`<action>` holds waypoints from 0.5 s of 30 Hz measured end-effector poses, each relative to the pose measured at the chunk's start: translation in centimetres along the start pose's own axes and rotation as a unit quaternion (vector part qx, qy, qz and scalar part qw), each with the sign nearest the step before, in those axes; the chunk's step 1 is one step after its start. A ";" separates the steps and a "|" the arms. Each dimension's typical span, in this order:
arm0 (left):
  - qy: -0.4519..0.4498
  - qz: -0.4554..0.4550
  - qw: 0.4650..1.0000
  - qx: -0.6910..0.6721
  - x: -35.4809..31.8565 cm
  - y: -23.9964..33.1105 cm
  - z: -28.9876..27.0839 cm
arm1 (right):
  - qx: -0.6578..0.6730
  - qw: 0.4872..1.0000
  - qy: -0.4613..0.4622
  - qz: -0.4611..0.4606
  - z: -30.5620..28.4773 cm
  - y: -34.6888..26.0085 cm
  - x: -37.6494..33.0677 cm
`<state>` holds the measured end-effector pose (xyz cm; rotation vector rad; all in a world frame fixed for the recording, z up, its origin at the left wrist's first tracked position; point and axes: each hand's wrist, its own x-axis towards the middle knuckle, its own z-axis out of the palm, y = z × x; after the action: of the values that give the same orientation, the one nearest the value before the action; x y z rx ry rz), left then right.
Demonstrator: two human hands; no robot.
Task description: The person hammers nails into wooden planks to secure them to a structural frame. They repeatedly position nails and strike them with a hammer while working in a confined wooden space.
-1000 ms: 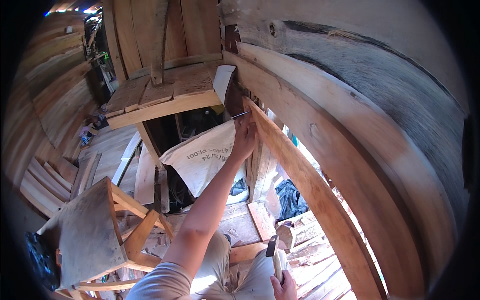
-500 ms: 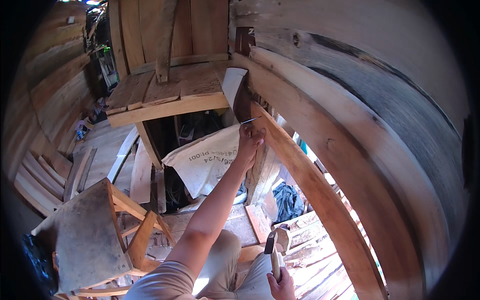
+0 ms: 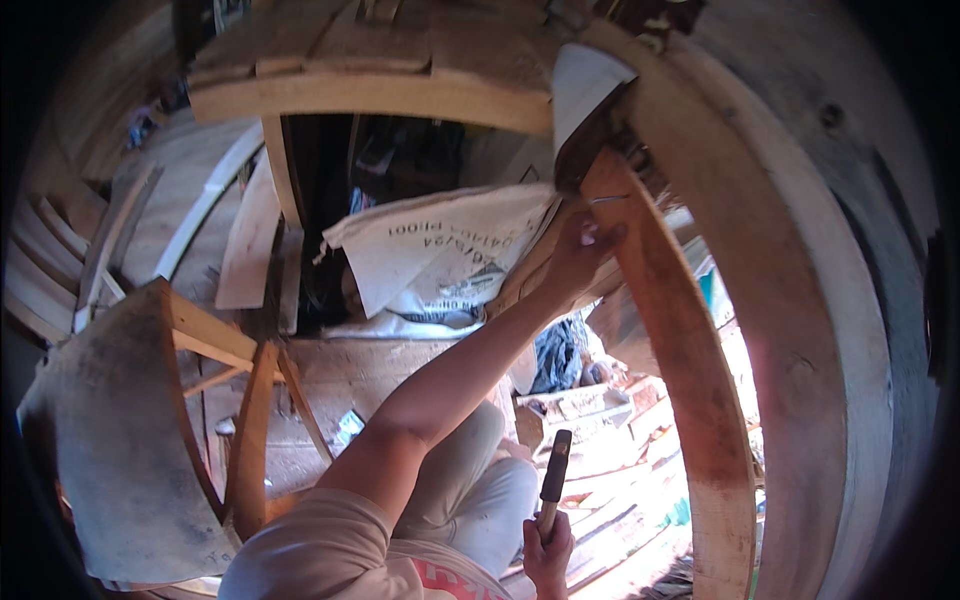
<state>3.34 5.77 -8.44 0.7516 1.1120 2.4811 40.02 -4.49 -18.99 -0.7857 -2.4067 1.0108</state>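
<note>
My left hand point(image 3: 590, 245) is raised at the upper end of a long reddish-brown plank point(image 3: 672, 320). Its fingers are curled closed at a thin metal nail point(image 3: 608, 199), which shows just above them against the plank's face. Blur hides exactly how the fingertips meet the nail. Low in front of me, my right hand point(image 3: 548, 552) grips the pale wooden handle of a hammer point(image 3: 555, 470). The hammer's dark head points upward, well apart from the plank.
A wooden shelf point(image 3: 380, 95) spans the far side above a printed white sack point(image 3: 440, 250). To the left stands a tilted wooden seat point(image 3: 120, 430) on a frame. A curved white sheet point(image 3: 585, 90) hangs beside the plank's top. A black plastic bag point(image 3: 560, 355) lies below.
The view has tilted down and turned left, so most things sit farther right or higher. The hammer now stands more upright in my right hand. My left hand stays by the nail.
</note>
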 end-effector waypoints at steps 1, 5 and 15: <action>0.018 0.023 0.999 0.027 -0.7 1.4 0.3 | 0.003 1.000 -0.013 0.027 0.0 0.3 -0.1; 0.031 0.125 0.990 0.063 -0.9 0.3 0.4 | 0.014 0.995 -0.037 0.088 0.8 1.2 -0.4; 0.048 0.166 0.981 0.087 0.1 -1.4 0.9 | -0.128 0.986 -0.027 -0.106 1.1 -4.7 5.8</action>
<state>3.91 7.20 -8.97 0.9433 1.3476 2.7444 33.43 -4.08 -15.40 -0.5740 -2.6341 0.6565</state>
